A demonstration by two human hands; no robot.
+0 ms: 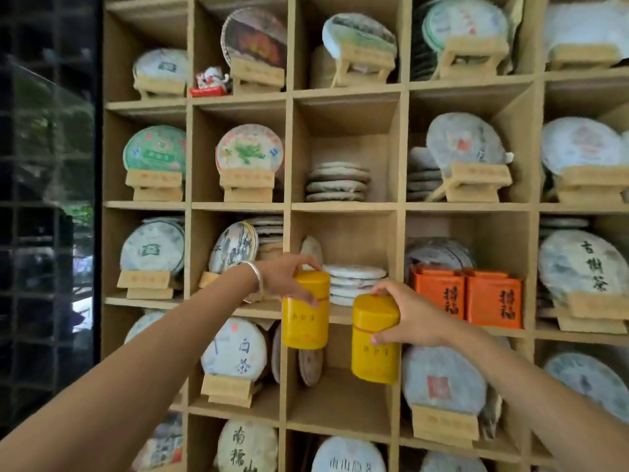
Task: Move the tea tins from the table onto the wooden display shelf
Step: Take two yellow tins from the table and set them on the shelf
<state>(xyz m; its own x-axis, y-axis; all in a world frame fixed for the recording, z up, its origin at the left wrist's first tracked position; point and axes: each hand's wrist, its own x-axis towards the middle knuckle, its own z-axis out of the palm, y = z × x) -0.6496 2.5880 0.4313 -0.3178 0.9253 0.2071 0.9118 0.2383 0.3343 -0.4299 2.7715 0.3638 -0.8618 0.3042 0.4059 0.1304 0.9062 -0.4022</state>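
Placement step: we hold one yellow tea tin point(305, 310) in our left hand point(284, 279) and another tea tin point(375, 338) at its 4 o'clock in our right hand point(413, 318), each grip closed around a lid, before the wooden display shelf point(343, 206). Next, each needs a free compartment.

"白茶" on wrapped tea cake point(234, 349)

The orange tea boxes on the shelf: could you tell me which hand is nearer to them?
Right. The right hand, holding a yellow tin, is just left of the orange tea boxes; the left hand, with its own tin, is farther left.
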